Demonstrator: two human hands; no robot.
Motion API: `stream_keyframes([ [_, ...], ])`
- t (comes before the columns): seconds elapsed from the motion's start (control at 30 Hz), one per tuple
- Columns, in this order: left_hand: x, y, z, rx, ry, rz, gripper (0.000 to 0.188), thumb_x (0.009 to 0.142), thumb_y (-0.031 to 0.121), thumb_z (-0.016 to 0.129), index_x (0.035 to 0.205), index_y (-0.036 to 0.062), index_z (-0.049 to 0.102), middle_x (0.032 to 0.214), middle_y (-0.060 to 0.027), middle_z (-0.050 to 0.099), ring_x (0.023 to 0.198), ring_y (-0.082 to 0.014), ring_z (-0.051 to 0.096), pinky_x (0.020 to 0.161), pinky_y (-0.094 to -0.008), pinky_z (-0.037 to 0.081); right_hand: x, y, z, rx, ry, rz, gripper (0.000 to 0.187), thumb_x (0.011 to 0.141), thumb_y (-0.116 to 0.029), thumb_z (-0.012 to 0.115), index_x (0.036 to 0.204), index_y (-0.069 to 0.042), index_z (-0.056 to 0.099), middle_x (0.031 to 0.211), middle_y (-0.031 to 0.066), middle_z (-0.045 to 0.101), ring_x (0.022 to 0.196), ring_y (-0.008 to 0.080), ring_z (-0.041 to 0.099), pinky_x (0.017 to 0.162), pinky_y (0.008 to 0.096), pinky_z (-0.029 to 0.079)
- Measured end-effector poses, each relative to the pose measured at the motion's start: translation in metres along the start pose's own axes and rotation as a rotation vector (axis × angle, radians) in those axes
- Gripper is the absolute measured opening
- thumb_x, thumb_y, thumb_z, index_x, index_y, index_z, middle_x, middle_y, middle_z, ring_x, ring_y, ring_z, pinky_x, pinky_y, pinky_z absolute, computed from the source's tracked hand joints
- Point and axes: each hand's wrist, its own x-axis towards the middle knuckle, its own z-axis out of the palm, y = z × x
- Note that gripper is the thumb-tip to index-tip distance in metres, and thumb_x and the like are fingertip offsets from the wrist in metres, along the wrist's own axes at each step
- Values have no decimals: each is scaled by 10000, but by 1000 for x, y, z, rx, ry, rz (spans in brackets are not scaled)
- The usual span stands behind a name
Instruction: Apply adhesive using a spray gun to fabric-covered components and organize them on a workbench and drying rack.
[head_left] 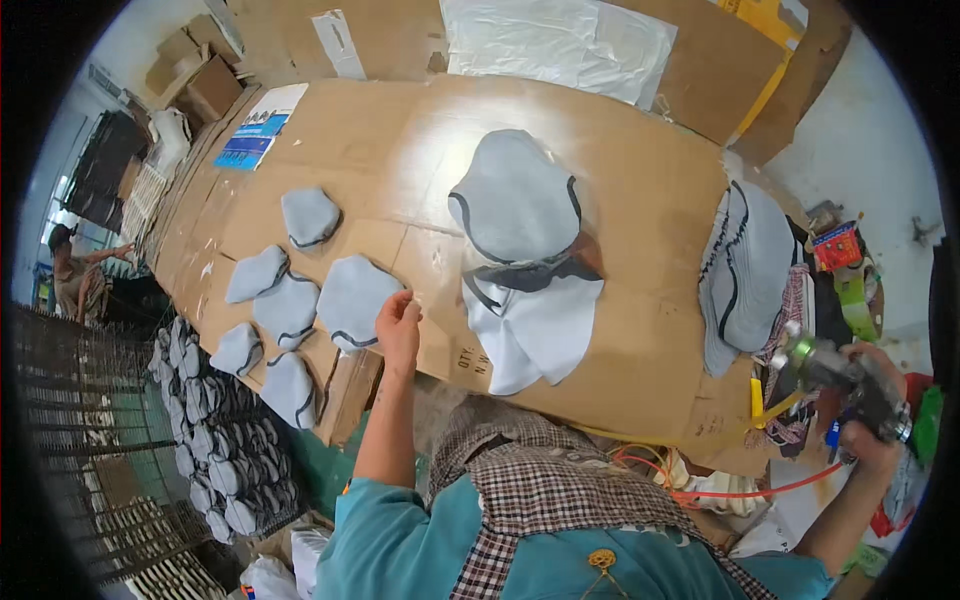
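Observation:
My left hand (398,330) is closed, fingers pinched together, beside the right edge of a grey fabric piece (352,298) with dark trim. Whatever its fingers may hold is too small to make out. Over at the far right, my right hand (872,425) grips a metal spray gun (835,372). In the middle of the cardboard-covered table (640,250) lies a larger grey piece (515,195), its dark trim curving along both sides. Just below it a white pointed fabric piece (540,335) spreads out, with a dark band between them.
Several smaller grey pieces (285,305) lie at the table's left. A stack of grey pieces (745,275) sits on the right side. A red hose (760,493) runs below the spray gun. Racks of grey pieces (225,455) stand at lower left; another person (78,270) is beyond.

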Motion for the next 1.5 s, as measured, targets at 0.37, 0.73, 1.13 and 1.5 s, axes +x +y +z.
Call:
stream_keyframes([
  [0.37, 2, 41, 99, -272, -121, -247, 252, 738, 192, 659, 970, 101, 614, 790, 8, 586, 701, -118, 554, 655, -300, 319, 2, 45, -37, 108, 7, -11, 787, 614, -371, 785, 1168, 63, 432, 690, 108, 584, 509, 162, 566, 495, 249, 454],
  [0.73, 0, 55, 138, -338, 150, -329, 153, 728, 79, 627, 806, -50, 603, 718, -75, 561, 651, -180, 510, 590, -302, 410, 14, 69, -31, 348, 27, -71, 753, 620, -314, 759, 1189, 60, 437, 695, 108, 571, 522, 156, 548, 476, 257, 454],
  [1.13, -21, 157, 54, -674, -71, -281, 148, 773, 192, 569, 859, 73, 592, 696, -10, 575, 688, -194, 582, 763, -426, 434, 25, 84, 28, 467, -7, -48, 776, 716, -275, 710, 1317, 44, 336, 855, 113, 567, 742, 193, 570, 682, 315, 470],
  [1.5, 114, 173, -169, -817, 132, -307, 134, 748, 207, 609, 686, 113, 536, 618, -6, 532, 649, -193, 534, 829, -474, 423, 68, 57, 211, 539, -385, 70, 725, 773, -234, 652, 1348, 27, 296, 879, 159, 558, 791, 254, 560, 724, 382, 450],
])
